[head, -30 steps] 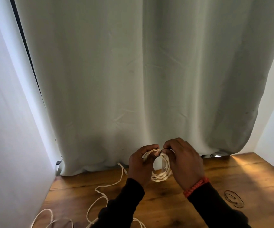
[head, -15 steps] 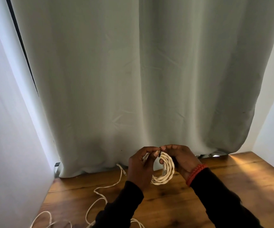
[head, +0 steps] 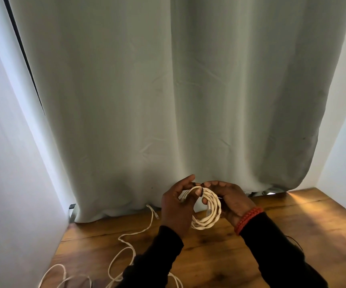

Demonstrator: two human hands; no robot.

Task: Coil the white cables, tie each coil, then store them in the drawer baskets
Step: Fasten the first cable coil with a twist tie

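A coil of white cable (head: 208,213) hangs between both hands above the wooden table (head: 220,256). My left hand (head: 176,206) pinches the top of the coil with thumb and fingers. My right hand (head: 230,200) cradles the coil's right side, its fingertips meeting the left hand at a small dark band (head: 201,187) wrapped round the coil's top. A second, loose white cable (head: 126,246) trails across the table at the lower left. No drawer or basket is in view.
A grey curtain (head: 168,100) hangs right behind the hands down to the table's back edge. White walls close in on the left and right. A thin dark loop (head: 298,245) lies on the table by my right sleeve.
My right hand turned palm-up beside the coil, exposing the loops, and both hands shifted slightly. The dark band now sits at the coil's top between the fingertips.
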